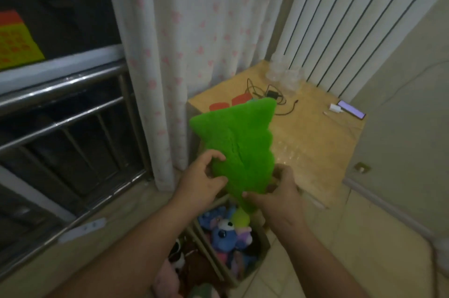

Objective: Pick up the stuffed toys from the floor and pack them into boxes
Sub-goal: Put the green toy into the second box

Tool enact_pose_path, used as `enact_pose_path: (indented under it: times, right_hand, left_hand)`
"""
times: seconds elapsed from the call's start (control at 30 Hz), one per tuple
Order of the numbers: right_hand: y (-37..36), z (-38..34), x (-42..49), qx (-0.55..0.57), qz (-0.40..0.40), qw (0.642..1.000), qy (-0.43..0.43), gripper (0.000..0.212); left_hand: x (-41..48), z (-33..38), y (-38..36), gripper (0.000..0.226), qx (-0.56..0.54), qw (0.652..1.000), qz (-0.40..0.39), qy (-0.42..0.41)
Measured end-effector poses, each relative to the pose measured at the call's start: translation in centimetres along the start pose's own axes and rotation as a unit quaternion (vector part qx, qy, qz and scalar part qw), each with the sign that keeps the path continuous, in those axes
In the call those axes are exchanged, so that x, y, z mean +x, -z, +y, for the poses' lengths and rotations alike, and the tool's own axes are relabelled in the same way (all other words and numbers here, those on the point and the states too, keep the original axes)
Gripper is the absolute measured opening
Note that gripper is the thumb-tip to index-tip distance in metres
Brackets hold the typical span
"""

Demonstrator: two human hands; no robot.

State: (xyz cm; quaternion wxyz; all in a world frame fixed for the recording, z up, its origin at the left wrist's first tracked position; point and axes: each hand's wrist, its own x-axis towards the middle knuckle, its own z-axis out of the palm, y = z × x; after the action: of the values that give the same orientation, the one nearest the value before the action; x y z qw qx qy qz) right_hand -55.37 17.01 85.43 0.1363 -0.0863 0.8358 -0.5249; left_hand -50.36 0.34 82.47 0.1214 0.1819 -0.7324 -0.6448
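Above box (266,243), green plush (238,142) between left grip (201,186), right grip (274,198).

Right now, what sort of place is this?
Probably a room at home, by a window: floral curtain, white radiator, and a cardboard box of stuffed toys on the tiled floor.

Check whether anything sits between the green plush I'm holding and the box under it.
No barrier shows. The left hand and right hand hold the green plush over the open box; blue plush toys already fill it, so it would rest on them.
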Motion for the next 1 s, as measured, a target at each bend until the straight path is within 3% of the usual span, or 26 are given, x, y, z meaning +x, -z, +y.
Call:
enact_pose_path:
  times: [0.17,0.3,0.5,0.8,1.0]
  right_hand:
    - [-3.6,8.3,3.8,-0.001,-0.038,0.999,-0.016,0.098]
    - [-6.8,17.8,7.1,-0.023,-0.051,0.997,-0.044,0.084]
    - [-11.8,34.1,12.5,-0.034,-0.077,0.994,-0.071,0.054]
    - [-19.9,57.4,17.3,-0.021,-0.077,0.989,-0.128,0.051]
    - [-25.3,67.2,20.0,-0.033,-0.091,0.987,-0.128,0.051]
  left_hand:
    - [2.4,-9.5,-2.7,0.041,0.032,0.999,0.002,0.033]
    - [4.5,-19.4,-5.5,0.055,0.045,0.996,0.015,0.079]
    - [6.7,-36.9,-10.8,0.059,0.058,0.989,0.047,0.128]
    - [9.0,-58.9,-17.4,0.047,0.062,0.980,0.026,0.186]
    - [10.4,-68.5,-19.3,0.048,0.062,0.976,0.046,0.204]
